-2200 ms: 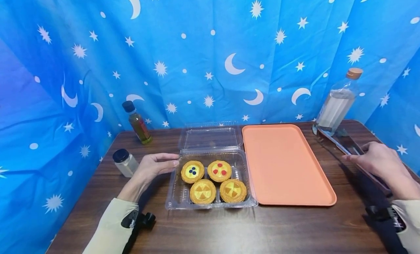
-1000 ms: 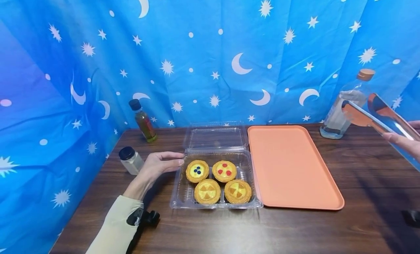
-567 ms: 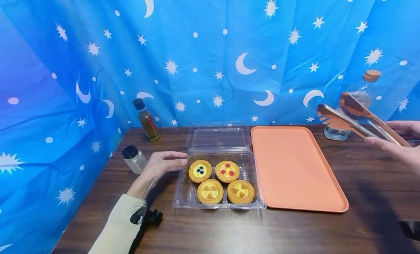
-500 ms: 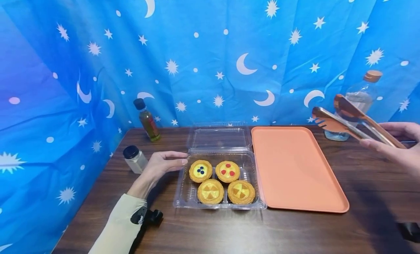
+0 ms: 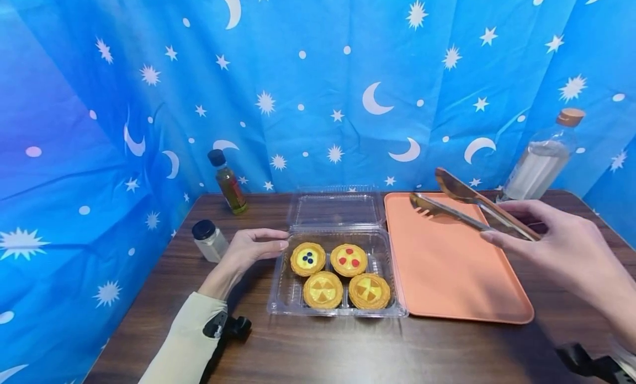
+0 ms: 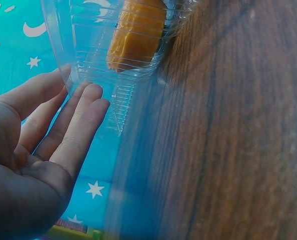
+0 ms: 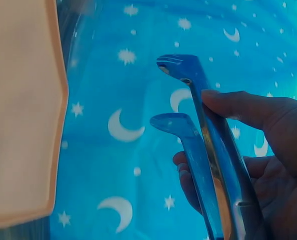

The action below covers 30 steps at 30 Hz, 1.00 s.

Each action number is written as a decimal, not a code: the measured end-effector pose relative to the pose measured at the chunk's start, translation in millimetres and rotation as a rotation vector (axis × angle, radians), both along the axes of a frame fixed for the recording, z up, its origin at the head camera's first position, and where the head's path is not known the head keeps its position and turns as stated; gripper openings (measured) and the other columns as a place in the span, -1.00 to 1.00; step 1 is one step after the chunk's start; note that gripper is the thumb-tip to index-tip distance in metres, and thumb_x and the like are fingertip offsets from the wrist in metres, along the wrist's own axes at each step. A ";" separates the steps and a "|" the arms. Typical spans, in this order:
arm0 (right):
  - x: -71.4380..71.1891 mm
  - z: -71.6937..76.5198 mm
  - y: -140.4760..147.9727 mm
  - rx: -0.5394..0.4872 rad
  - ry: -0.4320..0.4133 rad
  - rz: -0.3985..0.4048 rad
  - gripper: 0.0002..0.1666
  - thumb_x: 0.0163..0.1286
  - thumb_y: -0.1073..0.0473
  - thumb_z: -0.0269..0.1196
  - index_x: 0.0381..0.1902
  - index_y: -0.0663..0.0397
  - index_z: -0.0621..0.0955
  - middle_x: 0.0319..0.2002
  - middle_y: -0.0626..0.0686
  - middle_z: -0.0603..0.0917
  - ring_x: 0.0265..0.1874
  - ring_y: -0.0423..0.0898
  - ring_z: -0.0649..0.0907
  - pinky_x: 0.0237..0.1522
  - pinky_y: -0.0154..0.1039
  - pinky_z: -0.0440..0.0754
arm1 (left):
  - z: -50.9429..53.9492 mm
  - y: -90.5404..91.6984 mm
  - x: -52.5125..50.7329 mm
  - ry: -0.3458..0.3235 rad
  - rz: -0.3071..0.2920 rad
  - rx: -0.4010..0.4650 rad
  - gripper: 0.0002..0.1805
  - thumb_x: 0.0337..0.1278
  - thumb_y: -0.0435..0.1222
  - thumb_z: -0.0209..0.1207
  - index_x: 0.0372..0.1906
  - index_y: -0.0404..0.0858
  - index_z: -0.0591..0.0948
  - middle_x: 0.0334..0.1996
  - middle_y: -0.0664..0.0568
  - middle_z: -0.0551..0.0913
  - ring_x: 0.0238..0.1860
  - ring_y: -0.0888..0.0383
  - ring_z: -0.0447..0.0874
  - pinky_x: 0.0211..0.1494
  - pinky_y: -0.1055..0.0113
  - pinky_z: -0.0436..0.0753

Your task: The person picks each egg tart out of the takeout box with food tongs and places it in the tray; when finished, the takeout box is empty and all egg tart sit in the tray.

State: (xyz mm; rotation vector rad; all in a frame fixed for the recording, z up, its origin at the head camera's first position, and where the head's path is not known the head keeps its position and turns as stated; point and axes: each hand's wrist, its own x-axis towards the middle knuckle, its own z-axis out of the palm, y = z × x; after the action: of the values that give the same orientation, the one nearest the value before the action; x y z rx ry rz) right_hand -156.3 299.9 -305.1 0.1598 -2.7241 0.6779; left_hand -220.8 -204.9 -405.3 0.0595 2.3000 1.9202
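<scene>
In the head view my right hand point(image 5: 566, 240) grips metal tongs point(image 5: 453, 186) between thumb and fingers. Their jaws stand apart, with nothing between them, above the back of the orange tray point(image 5: 442, 273). My left hand point(image 5: 245, 251) pinches the left rim of a clear plastic clamshell box point(image 5: 285, 297), its lid folded back. Inside sit several tarts: one with blue berries point(image 5: 308, 257), one with red dots point(image 5: 349, 260), and two with a yellow wedge pattern, at front left point(image 5: 323, 290) and front right point(image 5: 369, 291). The right wrist view shows the tongs point(image 7: 208, 125) close up.
A jar with a black lid point(image 5: 211, 241) stands left of my left hand. Behind it is a small bottle of greenish liquid point(image 5: 230, 186). At the back right stands a clear bottle with an orange cap point(image 5: 539, 163). A blue curtain point(image 5: 318, 86) hangs behind the brown table point(image 5: 348, 351).
My right hand has lifted the tongs from the table's right side and carried them left over the tray; their arms have spread. My left hand stays at the box's rim. The view has shifted slightly.
</scene>
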 end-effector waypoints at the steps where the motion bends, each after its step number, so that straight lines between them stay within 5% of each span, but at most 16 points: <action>1: -0.8 -0.2 -4.8 -0.006 -0.005 0.016 -0.20 0.28 -0.18 0.57 0.25 0.27 0.63 -0.11 0.33 0.74 -0.31 0.14 0.66 -0.51 -0.25 0.46 | -0.1 -0.1 0.1 0.001 0.002 -0.001 -0.64 0.30 -0.34 0.46 0.14 -0.38 0.76 0.06 -0.18 0.79 0.05 0.00 0.82 0.15 0.14 0.77; 6: -4.5 -0.3 -27.4 -0.024 -0.013 0.092 -0.23 0.31 -0.19 0.55 0.27 0.19 0.64 -0.02 0.29 0.74 -0.21 0.13 0.66 -0.42 -0.18 0.49 | 0.1 -0.2 0.4 0.001 0.007 -0.011 -0.63 0.30 -0.32 0.46 0.15 -0.37 0.76 0.07 -0.18 0.79 0.05 -0.01 0.82 0.18 0.12 0.76; 13: -6.8 1.8 -57.5 -0.049 -0.062 0.224 -0.31 0.34 -0.13 0.54 0.27 0.12 0.65 -0.15 0.10 0.72 -0.28 0.05 0.61 -0.43 -0.14 0.50 | 1.2 0.8 0.6 -0.005 0.012 -0.016 -0.63 0.29 -0.31 0.47 0.14 -0.36 0.76 0.08 -0.18 0.78 0.05 -0.01 0.82 0.20 0.08 0.75; 19: -7.2 3.5 -85.7 -0.072 -0.081 0.302 -0.33 0.36 -0.15 0.53 0.27 0.11 0.67 0.00 0.12 0.73 -0.21 0.03 0.61 -0.35 -0.11 0.55 | 1.3 -0.1 1.7 -0.007 0.009 -0.012 -0.63 0.30 -0.31 0.47 0.14 -0.36 0.76 0.09 -0.18 0.78 0.06 -0.02 0.82 0.22 0.05 0.74; 30: -14.4 -3.4 -125.9 -0.091 -0.018 0.412 -0.50 0.29 0.01 0.59 0.11 0.06 0.74 -0.02 0.03 0.79 -0.05 0.05 0.74 -0.13 0.10 0.71 | 1.3 0.3 0.8 -0.016 0.017 -0.020 -0.62 0.28 -0.31 0.48 0.14 -0.35 0.76 0.08 -0.18 0.78 0.05 -0.02 0.82 0.24 0.00 0.72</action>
State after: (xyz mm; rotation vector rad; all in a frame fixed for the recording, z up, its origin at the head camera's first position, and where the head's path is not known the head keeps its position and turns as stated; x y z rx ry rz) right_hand -170.7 174.0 -308.5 0.7085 -2.6914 0.9123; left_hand -220.0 -204.5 -404.0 0.0224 2.3170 1.8978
